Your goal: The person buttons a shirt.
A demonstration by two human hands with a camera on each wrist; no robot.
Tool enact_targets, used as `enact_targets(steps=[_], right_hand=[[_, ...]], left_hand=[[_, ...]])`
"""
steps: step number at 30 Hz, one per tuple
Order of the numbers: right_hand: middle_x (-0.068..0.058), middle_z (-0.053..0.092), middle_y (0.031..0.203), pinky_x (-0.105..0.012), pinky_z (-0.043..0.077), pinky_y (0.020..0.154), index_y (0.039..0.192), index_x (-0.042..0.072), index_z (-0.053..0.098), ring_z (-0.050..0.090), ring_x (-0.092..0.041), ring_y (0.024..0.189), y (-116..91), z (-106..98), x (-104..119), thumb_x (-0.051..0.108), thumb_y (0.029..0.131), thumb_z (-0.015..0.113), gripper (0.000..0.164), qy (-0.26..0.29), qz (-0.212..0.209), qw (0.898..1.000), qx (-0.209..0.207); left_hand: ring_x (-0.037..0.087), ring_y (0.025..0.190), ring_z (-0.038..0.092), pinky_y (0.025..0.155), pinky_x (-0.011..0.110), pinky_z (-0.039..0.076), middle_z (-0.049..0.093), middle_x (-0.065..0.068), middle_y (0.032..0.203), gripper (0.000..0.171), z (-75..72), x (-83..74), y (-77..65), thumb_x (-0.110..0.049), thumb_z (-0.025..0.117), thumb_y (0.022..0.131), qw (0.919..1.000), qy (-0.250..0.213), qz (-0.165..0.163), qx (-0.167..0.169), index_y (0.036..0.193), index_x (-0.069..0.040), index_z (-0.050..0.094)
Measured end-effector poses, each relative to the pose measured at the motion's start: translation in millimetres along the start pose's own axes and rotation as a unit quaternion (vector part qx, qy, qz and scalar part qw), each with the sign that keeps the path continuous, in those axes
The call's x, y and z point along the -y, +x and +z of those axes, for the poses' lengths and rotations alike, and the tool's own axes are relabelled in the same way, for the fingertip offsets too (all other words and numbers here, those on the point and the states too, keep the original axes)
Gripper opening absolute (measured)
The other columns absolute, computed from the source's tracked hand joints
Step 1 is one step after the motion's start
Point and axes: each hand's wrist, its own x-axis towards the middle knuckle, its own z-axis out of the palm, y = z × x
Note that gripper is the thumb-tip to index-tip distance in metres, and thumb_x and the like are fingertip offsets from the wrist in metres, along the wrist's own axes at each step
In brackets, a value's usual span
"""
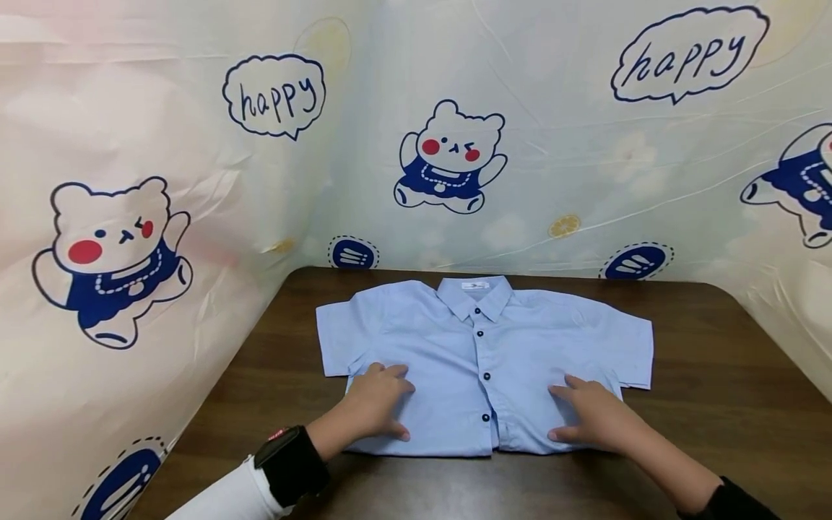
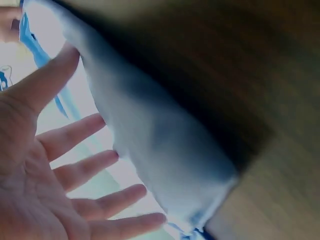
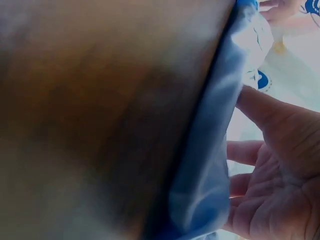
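Observation:
A light blue short-sleeved button shirt (image 1: 435, 347) lies front up on the table, collar at the far side, dark buttons down its middle. Its near edge runs straight across, and both sleeves stretch outward. On the shirt's lower left side is my left hand (image 1: 377, 401), its fingers spread and resting at the cloth. My right hand (image 1: 594, 412) is at the lower right side in the same manner. The left wrist view shows the left fingers (image 2: 85, 167) apart along the shirt's thick near edge (image 2: 155, 135). In the right wrist view, the right thumb (image 3: 260, 107) touches the cloth.
The dark brown wooden table (image 1: 260, 404) reaches out past the shirt on both sides. A pale curtain (image 1: 552, 159) printed with cartoon bears and "happy" bubbles hangs behind and to the sides. A black band (image 1: 292, 466) wraps the left wrist over a white sleeve (image 1: 227, 495).

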Motion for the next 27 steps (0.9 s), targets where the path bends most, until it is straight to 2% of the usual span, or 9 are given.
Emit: enact_targets(steps=[3,6,12,17,24,27], right_hand=[[-0.038,0.052,0.127,-0.061,0.044,0.091,0.125,-0.003,0.063,0.054,-0.052,0.113,-0.3,2.1,-1.2,0.047,0.074,0.082,0.074,0.003,-0.004,1.0,0.01],[-0.039,0.051,0.127,-0.062,0.043,0.092,0.125,-0.006,0.061,0.052,-0.053,0.113,3.5,1.9,-2.2,0.048,0.073,0.082,0.077,-0.006,-0.007,1.0,0.009],[-0.039,0.052,0.126,-0.062,0.043,0.091,0.126,-0.008,0.06,0.053,-0.053,0.112,16.0,-1.3,-6.6,0.048,0.074,0.082,0.079,-0.017,-0.003,1.0,0.007],[-0.039,0.052,0.126,-0.061,0.043,0.092,0.125,-0.008,0.06,0.053,-0.052,0.113,24.3,-0.6,-10.4,0.046,0.074,0.082,0.077,-0.018,-0.002,1.0,0.007],[-0.038,0.052,0.127,-0.061,0.043,0.093,0.126,-0.007,0.059,0.053,-0.051,0.114,31.1,-5.6,-9.2,0.046,0.074,0.082,0.078,-0.018,0.017,0.999,0.027],[-0.031,0.061,0.113,-0.056,0.048,0.087,0.116,-0.007,0.064,0.061,-0.043,0.1,32.8,-10.1,-4.2,0.039,0.075,0.083,0.064,-0.032,0.014,0.999,0.015]], left_hand=[[0.045,0.114,0.052,0.089,0.054,0.047,0.054,0.016,0.136,0.078,-0.4,8.3,1.3,-0.05,0.091,0.059,0.9995,-0.024,0.006,0.02,0.122,-0.012,0.067],[0.048,0.119,0.049,0.096,0.052,0.044,0.052,0.019,0.139,0.084,-1.5,15.3,7.9,-0.05,0.09,0.059,0.9984,-0.041,0.017,0.036,0.128,-0.01,0.062],[0.048,0.125,0.044,0.101,0.052,0.04,0.048,0.018,0.143,0.085,-3.3,26.0,27.6,-0.05,0.09,0.061,0.9972,-0.052,0.012,0.052,0.132,-0.012,0.06],[0.046,0.126,0.044,0.101,0.051,0.04,0.048,0.017,0.144,0.085,-3.3,32.1,37.8,-0.049,0.09,0.062,0.9964,-0.061,0.007,0.059,0.132,-0.014,0.06],[0.046,0.125,0.044,0.1,0.052,0.041,0.048,0.017,0.144,0.083,-7.8,29.8,41.1,-0.047,0.09,0.062,0.9956,-0.06,-0.011,0.072,0.133,-0.013,0.06],[0.041,0.122,0.049,0.099,0.049,0.042,0.053,0.017,0.136,0.083,-11.4,19.7,43.7,-0.041,0.093,0.061,0.9963,-0.046,-0.019,0.07,0.131,-0.008,0.06]])
